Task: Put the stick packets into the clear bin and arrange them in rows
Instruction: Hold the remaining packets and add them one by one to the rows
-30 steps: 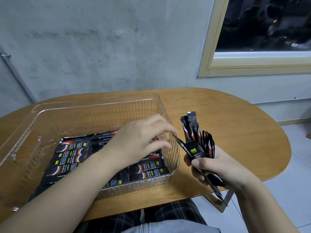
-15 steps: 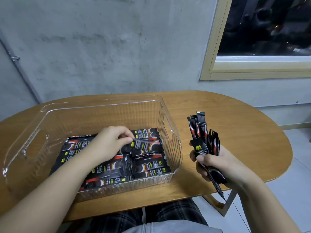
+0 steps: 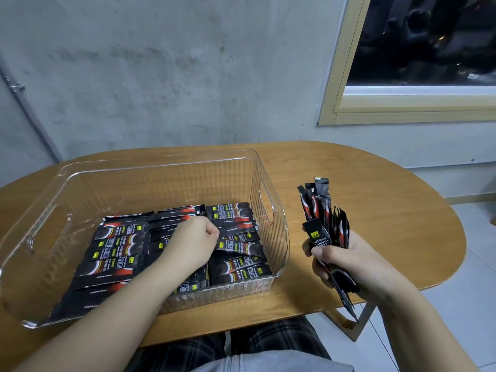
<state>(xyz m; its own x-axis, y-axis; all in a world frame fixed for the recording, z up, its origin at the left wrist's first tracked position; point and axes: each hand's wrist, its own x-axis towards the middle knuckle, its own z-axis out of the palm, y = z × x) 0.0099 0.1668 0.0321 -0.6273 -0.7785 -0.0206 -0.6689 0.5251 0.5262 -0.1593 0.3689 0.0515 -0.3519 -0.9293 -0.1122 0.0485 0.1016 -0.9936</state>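
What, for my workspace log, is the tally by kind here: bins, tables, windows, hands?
Clear bin: 1
Table: 1
Window: 1
Hands: 2, left hand and right hand
Total: 5
The stick packets overlap too much to count.

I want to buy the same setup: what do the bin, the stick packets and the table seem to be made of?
Clear bin: rigid transparent plastic, glossy, with ribbed walls; the tabletop shows through.
Stick packets: thin printed film, likely foil-laminate plastic; creased, crimped ends, faint sheen.
Table: wood or wood-look veneer, satin; grain lines show, but the frame cannot settle which.
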